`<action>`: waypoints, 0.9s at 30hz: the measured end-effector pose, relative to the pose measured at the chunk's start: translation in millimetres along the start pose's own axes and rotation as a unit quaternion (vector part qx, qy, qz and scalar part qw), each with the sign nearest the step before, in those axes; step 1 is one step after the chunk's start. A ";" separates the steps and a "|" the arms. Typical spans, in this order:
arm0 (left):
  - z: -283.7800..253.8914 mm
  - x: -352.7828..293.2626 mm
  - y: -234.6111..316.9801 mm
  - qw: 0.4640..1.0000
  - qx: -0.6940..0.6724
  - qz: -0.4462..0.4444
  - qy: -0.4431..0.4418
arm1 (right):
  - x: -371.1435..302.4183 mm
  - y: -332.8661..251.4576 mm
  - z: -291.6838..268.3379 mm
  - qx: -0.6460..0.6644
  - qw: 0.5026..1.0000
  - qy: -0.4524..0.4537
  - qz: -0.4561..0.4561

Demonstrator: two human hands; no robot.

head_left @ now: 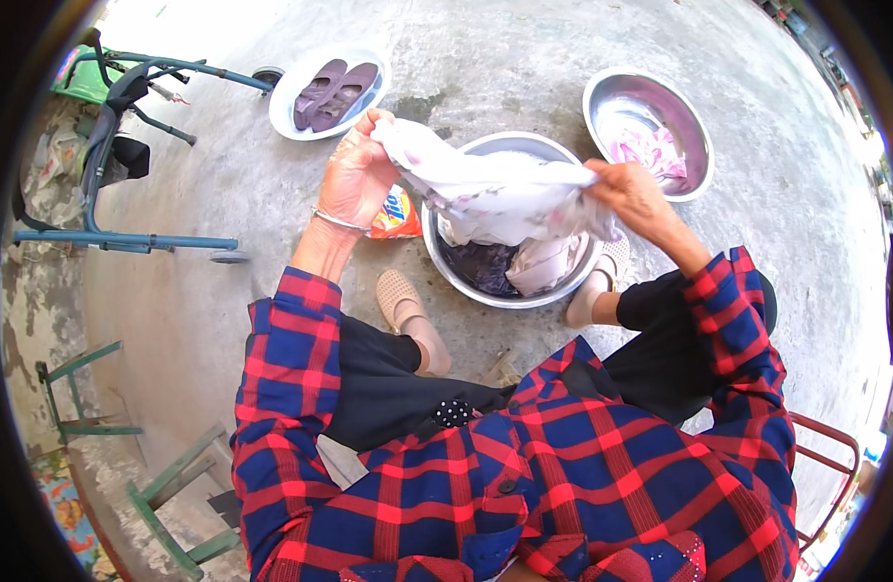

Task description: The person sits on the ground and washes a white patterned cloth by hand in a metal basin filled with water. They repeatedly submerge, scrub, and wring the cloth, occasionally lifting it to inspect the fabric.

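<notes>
A white garment with a faint floral print point(504, 194) is stretched between my two hands above a metal basin point(495, 299). Gripping its upper left corner is my left hand point(359, 175), with a bracelet at the wrist. On the other side my right hand point(638, 197) pinches the right end of the cloth. Beneath it in the basin lie a dark garment point(482, 267) and a pale one point(546, 267). The hanging cloth hides part of the basin's inside.
A white basin with purple shoes point(340, 92) stands far left; a metal basin point(694, 107) with pink cloth stands far right. An orange packet point(398, 215) lies by the middle basin. A blue-framed walker point(136, 238) and green stools point(179, 514) are at left. My feet flank the basin.
</notes>
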State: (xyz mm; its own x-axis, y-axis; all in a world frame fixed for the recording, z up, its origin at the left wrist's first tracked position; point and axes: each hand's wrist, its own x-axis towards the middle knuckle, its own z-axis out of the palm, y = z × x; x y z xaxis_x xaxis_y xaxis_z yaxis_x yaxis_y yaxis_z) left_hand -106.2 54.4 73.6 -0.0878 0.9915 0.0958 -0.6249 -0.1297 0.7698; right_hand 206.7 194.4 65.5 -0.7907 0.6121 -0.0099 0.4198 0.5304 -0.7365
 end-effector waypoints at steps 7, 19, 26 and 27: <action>35.0 7.9 4.9 0.996 0.078 0.004 0.042 | 11.3 -15.4 -30.3 0.000 0.975 0.206 -0.088; 29.6 6.5 0.6 0.929 0.335 -0.099 0.119 | 14.6 -21.5 -30.8 0.415 0.896 0.154 0.028; 50.4 25.3 1.2 0.966 0.242 -0.072 0.051 | 26.4 -33.6 -32.3 0.469 0.878 0.078 0.057; 63.9 32.0 2.7 0.968 0.247 -0.040 0.026 | 30.4 -44.2 -30.7 0.467 0.881 0.073 0.035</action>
State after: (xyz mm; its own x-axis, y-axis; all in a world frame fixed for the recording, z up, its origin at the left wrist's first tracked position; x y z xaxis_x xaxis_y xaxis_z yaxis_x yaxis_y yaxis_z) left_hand -61.1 86.3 119.1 -0.1008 0.9949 0.0008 -0.1854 -0.0196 0.9825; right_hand 177.8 207.6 118.6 -0.6825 0.7298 -0.0407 -0.1380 -0.1834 -0.9733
